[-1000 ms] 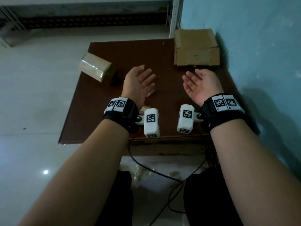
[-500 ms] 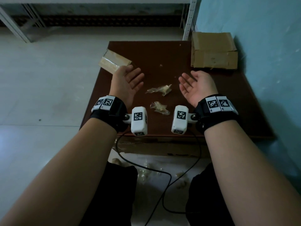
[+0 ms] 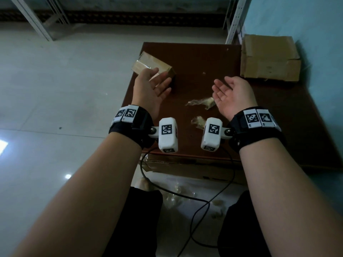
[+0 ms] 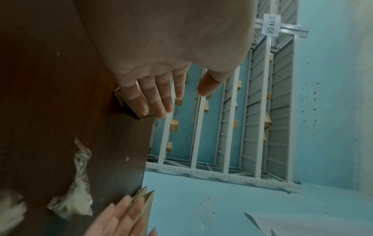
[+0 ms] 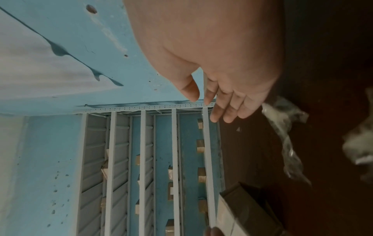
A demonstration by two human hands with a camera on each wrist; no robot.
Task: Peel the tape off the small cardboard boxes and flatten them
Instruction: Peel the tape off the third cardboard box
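A small taped cardboard box [image 3: 148, 64] lies at the far left of the brown table [image 3: 204, 58]. My left hand [image 3: 159, 84] is palm up with straight fingers right at the box's near side; I cannot tell if it touches. The left wrist view shows those fingers [image 4: 153, 102] in front of the box [image 4: 129, 111]. My right hand [image 3: 222, 89] hovers open and palm up over mid-table, holding nothing. Flattened boxes [image 3: 269, 58] are stacked at the far right corner. In the right wrist view the small box [image 5: 248, 212] sits beyond my right fingers [image 5: 228, 110].
Crumpled clear tape scraps [image 3: 202, 102] [image 3: 197, 122] lie on the table between my hands. A blue wall runs along the table's right side, and a metal rack upright [image 3: 234, 19] stands behind. Black cables [image 3: 185, 197] hang below the near edge over the tiled floor.
My left hand has moved left and forward until its fingers reach the small taped box. The right hand stays open and palm up over mid-table.
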